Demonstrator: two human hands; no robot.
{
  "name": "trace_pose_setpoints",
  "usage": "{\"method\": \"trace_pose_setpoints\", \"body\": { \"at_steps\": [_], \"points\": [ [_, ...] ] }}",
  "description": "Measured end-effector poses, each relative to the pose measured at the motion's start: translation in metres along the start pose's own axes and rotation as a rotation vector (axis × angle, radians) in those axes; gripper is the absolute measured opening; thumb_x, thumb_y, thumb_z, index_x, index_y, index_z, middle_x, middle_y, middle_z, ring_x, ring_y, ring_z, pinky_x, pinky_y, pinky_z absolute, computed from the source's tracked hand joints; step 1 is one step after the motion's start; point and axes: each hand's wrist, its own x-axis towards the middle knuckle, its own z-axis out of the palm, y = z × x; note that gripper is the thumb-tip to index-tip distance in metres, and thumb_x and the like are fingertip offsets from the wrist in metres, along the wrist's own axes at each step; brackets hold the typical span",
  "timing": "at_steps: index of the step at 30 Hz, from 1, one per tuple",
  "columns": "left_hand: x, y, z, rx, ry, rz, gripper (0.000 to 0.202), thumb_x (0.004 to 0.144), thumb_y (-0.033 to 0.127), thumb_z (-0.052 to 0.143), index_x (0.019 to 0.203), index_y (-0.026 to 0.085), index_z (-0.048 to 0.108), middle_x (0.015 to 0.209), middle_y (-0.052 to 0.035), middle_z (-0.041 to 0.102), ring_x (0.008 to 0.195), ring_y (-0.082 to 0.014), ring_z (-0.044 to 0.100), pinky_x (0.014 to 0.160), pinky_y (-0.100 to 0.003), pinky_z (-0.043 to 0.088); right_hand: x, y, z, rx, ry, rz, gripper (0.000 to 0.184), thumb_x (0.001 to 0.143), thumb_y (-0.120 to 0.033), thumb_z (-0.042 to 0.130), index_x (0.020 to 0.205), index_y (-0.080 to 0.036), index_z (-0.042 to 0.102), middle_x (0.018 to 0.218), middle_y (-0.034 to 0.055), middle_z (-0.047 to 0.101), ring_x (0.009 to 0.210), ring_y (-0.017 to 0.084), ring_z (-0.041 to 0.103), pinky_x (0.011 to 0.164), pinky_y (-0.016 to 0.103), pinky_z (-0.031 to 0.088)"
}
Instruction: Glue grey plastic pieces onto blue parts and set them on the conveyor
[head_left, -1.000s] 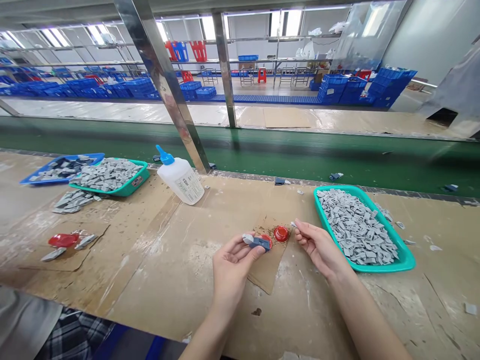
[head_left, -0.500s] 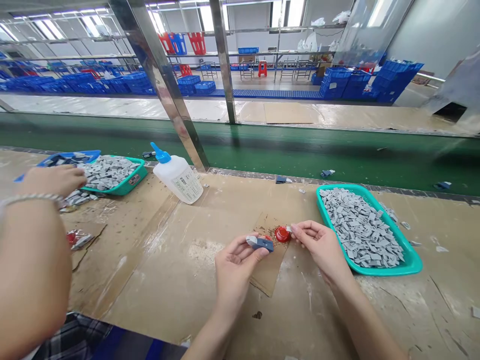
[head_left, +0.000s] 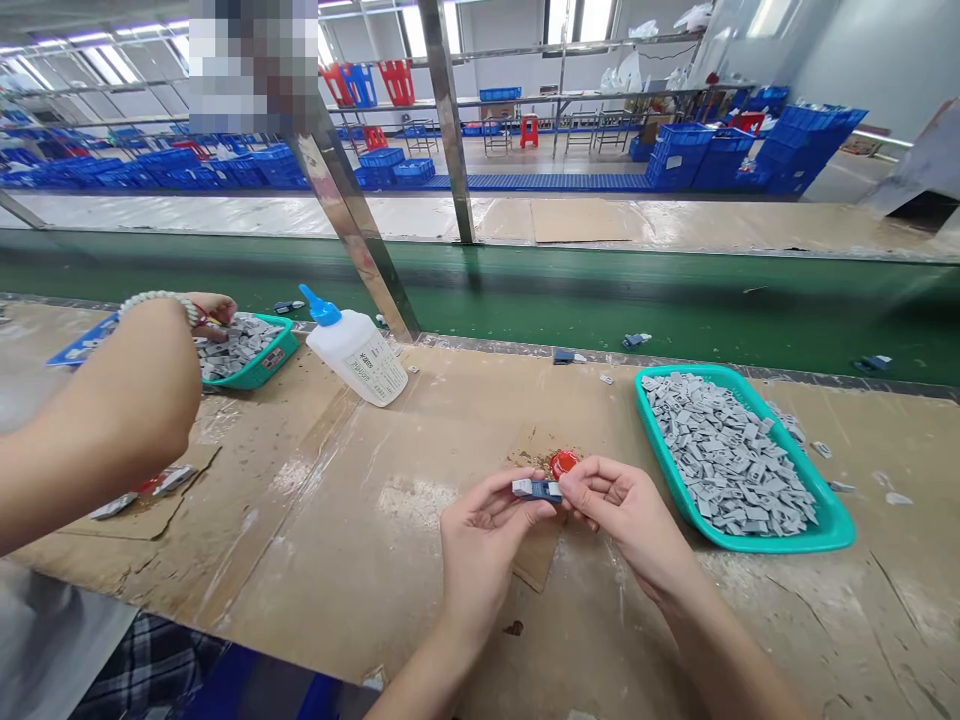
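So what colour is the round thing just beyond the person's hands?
Bright red: the small round red piece shows best in the head view.

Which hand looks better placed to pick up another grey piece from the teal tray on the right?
Probably the right hand: it sits closest to the teal plastic tray of small grey pieces, while the left hand is farther away and holds a small blue-and-grey piece.
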Motion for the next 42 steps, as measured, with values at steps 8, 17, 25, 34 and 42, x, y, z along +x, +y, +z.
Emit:
{"method": "trace_pose_setpoints", "body": {
  "at_steps": [8, 17, 25, 34, 42],
  "points": [
    [-0.004, 0.000, -0.002, 0.096, -0.037, 0.044, 0.024, 0.065, 0.013, 0.076, 0.087, 0.022, 0.077, 0.089, -0.0051, 0.075, 0.080, -0.0232, 0.072, 0.075, -0.032, 0.061, -0.001, 0.007, -0.002, -0.095, -0.109, 0.046, 0.036, 0.080, -0.053, 0.063, 0.083, -0.022, 0.045, 0.063, -0.0044, 0.058, 0.057, 0.011, 0.048, 0.055, 0.021, 0.030],
    [0.008, 0.008, 0.002, 0.011, -0.153, -0.065, 0.030, 0.059, 0.015, 0.083, 0.087, 0.022, 0.076, 0.088, -0.0048, 0.075, 0.083, -0.0208, 0.071, 0.078, -0.028, 0.058, -0.008, -0.016, -0.013, -0.135, -0.011, -0.071, 0.037, 0.078, -0.050, 0.067, 0.093, -0.023, 0.047, 0.068, -0.0034, 0.056, 0.065, 0.015, 0.054, 0.061, 0.025, 0.040],
    [0.021, 0.017, 0.000, -0.176, -0.192, -0.279, 0.030, 0.066, 0.022, 0.081, 0.094, 0.016, 0.071, 0.096, -0.0089, 0.073, 0.088, -0.0174, 0.069, 0.077, -0.023, 0.053, -0.024, -0.024, -0.108, -0.936, 0.814, -0.224, 0.040, 0.074, -0.057, 0.064, 0.100, -0.027, 0.066, 0.094, 0.0096, 0.067, 0.080, 0.030, 0.058, 0.062, 0.038, 0.040],
    [0.134, 0.039, 0.005, 0.129, -0.266, -0.061, 0.035, 0.083, 0.030, 0.061, 0.113, 0.011, 0.058, 0.115, -0.0146, 0.066, 0.101, -0.0197, 0.066, 0.092, -0.028, 0.052, -0.008, -0.001, -0.131, -1.242, 0.694, -0.168, 0.022, 0.077, -0.045, 0.059, 0.080, -0.027, 0.071, 0.085, 0.0072, 0.067, 0.077, 0.030, 0.053, 0.065, 0.039, 0.040],
    [0.279, 0.034, 0.040, 0.806, -0.229, 0.181, 0.062, 0.088, 0.014, 0.042, 0.143, 0.010, 0.015, 0.116, -0.0196, 0.061, 0.097, -0.0220, 0.065, 0.090, -0.041, 0.049, -0.010, -0.018, -0.111, -0.756, 0.937, -0.170, 0.028, 0.075, -0.053, 0.063, 0.085, -0.027, 0.068, 0.089, 0.0015, 0.069, 0.069, 0.022, 0.060, 0.060, 0.035, 0.048]
  ]
}}
